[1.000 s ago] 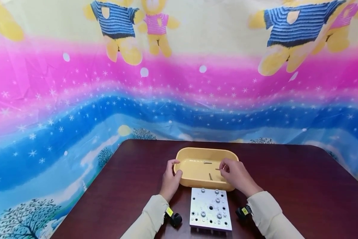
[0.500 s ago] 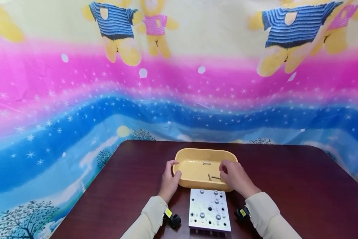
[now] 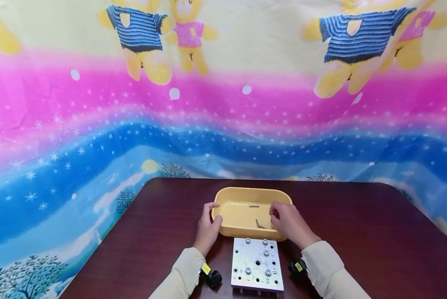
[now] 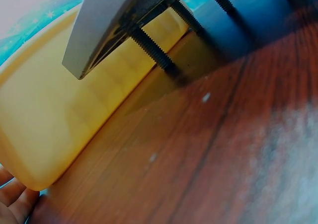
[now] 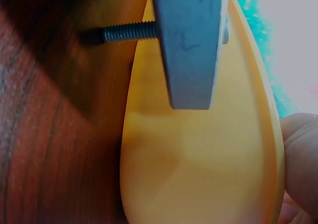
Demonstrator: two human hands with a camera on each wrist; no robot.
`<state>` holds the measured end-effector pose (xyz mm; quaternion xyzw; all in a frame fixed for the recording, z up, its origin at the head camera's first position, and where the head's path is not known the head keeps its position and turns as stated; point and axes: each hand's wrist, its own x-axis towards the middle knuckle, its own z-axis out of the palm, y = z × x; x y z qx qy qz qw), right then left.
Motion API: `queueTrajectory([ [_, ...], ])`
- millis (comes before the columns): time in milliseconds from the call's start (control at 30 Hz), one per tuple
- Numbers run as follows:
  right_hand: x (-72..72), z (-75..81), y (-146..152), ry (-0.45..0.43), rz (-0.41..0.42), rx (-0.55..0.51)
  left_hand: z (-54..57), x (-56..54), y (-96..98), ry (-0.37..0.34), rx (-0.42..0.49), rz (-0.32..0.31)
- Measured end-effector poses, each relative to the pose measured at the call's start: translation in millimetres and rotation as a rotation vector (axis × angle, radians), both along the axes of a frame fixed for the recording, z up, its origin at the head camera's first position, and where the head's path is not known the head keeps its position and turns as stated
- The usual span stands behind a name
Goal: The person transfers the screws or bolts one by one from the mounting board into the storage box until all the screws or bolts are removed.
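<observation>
My left hand [image 3: 207,228] grips the left end of a yellow plastic tray [image 3: 227,231], fingers over the rim and thumb at the front. My right hand [image 3: 290,222] reaches over the tray's right end with fingers curled inward; whether a bolt sits between the fingertips is hidden. Inside the tray lies one bolt [image 3: 254,206] toward the back. Another bolt [image 3: 257,223] lies near the front wall, close to a further bolt [image 3: 263,227]. In front of the tray stands a silver metal plate [image 3: 249,259] with holes and several bolts set in it.
Threaded bolt shanks [image 4: 151,47] stick out under the plate and hold it above the dark wooden table [image 3: 163,216]. A wrist camera [image 3: 213,278] sits left of the plate, another camera [image 3: 296,267] right of it. A printed cloth [image 3: 223,104] hangs behind the table.
A bolt that was at my right fingertips now lies near the tray's front wall, beside another bolt. My left hand keeps its grip on the tray. The head view has shifted slightly.
</observation>
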<state>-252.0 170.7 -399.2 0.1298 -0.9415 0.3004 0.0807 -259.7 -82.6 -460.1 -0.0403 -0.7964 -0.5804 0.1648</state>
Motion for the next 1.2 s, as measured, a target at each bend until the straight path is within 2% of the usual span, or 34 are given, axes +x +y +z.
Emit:
queueTrajectory([
  [300, 0.8, 1.4, 0, -0.009, -0.013, 0.015, 0.7, 0.7, 1.7, -0.013, -0.001, -0.005],
  [500, 1.5, -1.0, -6, -0.018, -0.012, 0.006, -1.3, 2.8, -4.0, -0.023, 0.005, 0.002],
  [800, 1.9, 0.5, -8, 0.012, 0.028, -0.02, -2.0, 2.5, -8.4, -0.034, -0.004, 0.032],
  [1200, -0.2, 1.4, -11, -0.003, 0.045, -0.028, -0.9, 1.2, -8.4, 0.016, 0.004, 0.042],
])
